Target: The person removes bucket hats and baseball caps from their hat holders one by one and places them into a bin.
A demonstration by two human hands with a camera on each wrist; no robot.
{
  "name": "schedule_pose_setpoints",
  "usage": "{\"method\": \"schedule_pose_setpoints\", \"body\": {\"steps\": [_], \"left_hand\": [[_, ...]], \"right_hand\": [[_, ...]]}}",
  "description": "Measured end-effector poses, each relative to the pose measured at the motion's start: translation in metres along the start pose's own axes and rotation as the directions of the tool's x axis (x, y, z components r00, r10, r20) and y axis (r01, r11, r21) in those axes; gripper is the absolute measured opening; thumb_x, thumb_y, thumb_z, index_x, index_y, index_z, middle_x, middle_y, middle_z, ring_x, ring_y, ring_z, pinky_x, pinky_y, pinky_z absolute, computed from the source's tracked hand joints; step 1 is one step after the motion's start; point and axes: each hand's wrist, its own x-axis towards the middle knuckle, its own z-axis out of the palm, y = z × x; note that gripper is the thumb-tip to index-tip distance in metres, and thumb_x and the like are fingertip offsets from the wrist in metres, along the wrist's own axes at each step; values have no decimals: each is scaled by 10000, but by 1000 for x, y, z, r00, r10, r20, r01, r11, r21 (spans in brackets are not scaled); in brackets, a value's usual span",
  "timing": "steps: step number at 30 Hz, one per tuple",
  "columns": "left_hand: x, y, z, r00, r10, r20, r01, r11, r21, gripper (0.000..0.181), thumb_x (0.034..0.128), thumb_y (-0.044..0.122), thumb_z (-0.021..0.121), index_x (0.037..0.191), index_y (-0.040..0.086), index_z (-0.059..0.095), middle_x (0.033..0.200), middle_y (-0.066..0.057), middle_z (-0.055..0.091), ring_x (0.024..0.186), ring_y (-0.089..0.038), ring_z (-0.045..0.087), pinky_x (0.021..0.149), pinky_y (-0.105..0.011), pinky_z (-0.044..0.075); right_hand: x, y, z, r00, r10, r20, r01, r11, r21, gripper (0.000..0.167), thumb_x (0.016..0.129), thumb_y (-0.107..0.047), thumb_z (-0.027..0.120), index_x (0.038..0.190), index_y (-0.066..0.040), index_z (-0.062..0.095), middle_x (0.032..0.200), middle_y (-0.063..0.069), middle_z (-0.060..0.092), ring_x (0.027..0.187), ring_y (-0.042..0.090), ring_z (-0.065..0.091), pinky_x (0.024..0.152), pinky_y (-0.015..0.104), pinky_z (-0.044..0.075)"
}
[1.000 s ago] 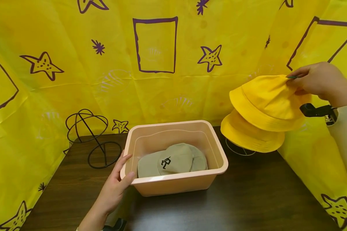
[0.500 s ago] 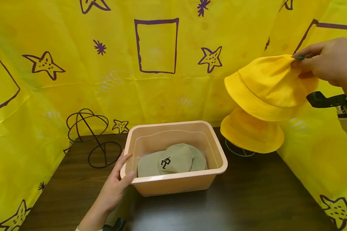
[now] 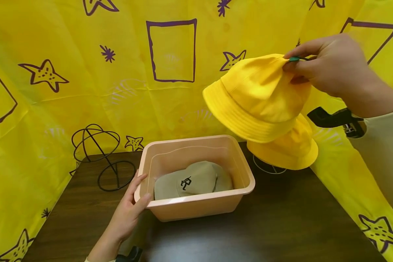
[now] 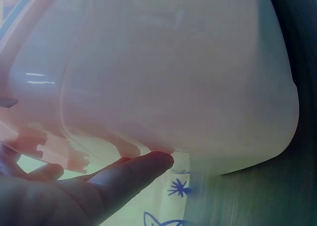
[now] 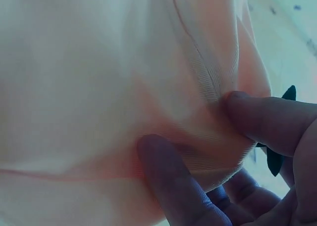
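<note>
My right hand pinches the crown of a yellow bucket hat by its top, where a small green piece shows, and holds it in the air behind and right of the bin. In the right wrist view, thumb and fingers press into the hat's cloth. A second yellow hat sits on a wire stand, partly hidden by the held one. My left hand grips the left rim of a peach bin; the left wrist view shows fingers against its wall. Inside lies a beige cap with a black letter.
A black wire hat stand stands at the back left of the dark wooden table. The base of another wire stand shows below the second yellow hat. Yellow patterned cloth hangs behind and at both sides.
The right hand has lifted the upper yellow hat off the lower one, then carried it left, closer to the bin. The left hand keeps its grip on the bin.
</note>
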Motion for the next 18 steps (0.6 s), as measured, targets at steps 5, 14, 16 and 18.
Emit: {"method": "schedule_pose_setpoints", "body": {"steps": [5,14,16,18], "left_hand": [[0,1,0,1000,5,6,-5,1000,-1,530,1025,60,525,1514,73,320,1644,-92,-120,1411,-497,94,930,-182,427],[1,1,-2,1000,-9,16,9,1000,11,546,1032,76,524,1535,85,312,1645,-90,-123,1440,-462,38,951,-165,401],[0,1,-2,1000,-9,18,9,1000,6,547,1030,63,521,1535,85,311,1645,-85,-124,1437,-467,44,951,-170,405],[0,1,-2,1000,-11,15,11,1000,5,552,1027,50,515,1537,75,305,1646,-82,-120,1433,-477,61,943,-175,416]], "right_hand": [[-5,-18,26,994,-5,111,-3,997,74,436,835,-315,798,1192,-75,723,1086,29,687,798,157,727,689,266,558],[-11,-39,72,959,-23,283,-98,909,406,365,898,-169,745,1208,7,668,1226,149,578,1097,300,608,793,412,565],[-12,-41,84,948,-30,317,-135,865,483,337,916,-133,726,1203,29,653,1236,159,547,1123,314,583,810,436,560],[-13,-42,98,936,-21,351,-186,818,544,301,929,-90,708,1188,47,639,1229,164,523,1126,323,575,818,459,557]]}}
